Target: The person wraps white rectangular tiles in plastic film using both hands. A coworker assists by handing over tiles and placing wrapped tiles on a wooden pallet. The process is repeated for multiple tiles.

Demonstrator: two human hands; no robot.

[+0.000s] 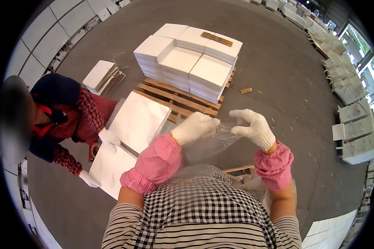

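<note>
A thin clear plastic bag [214,143] hangs crumpled in front of my checked apron. My left hand [195,128], in a white knit glove, is closed on its upper edge. My right hand [253,129], gloved the same way, pinches the bag's other side low down, while its upper finger points out to the left. To the left, beyond my left forearm, white marbled slabs [139,120] stand in a stack. A co-worker's gloved hands rest on another white slab [112,168] nearer to me.
Stacked white slabs [178,60] stand on a wooden pallet [174,97] ahead, a wood strip [217,39] on top. A wood scrap [245,90] lies on the floor. A smaller slab pile [99,76] stands at the left, and slab racks [355,124] line the right. A co-worker [75,112] bends close at the left.
</note>
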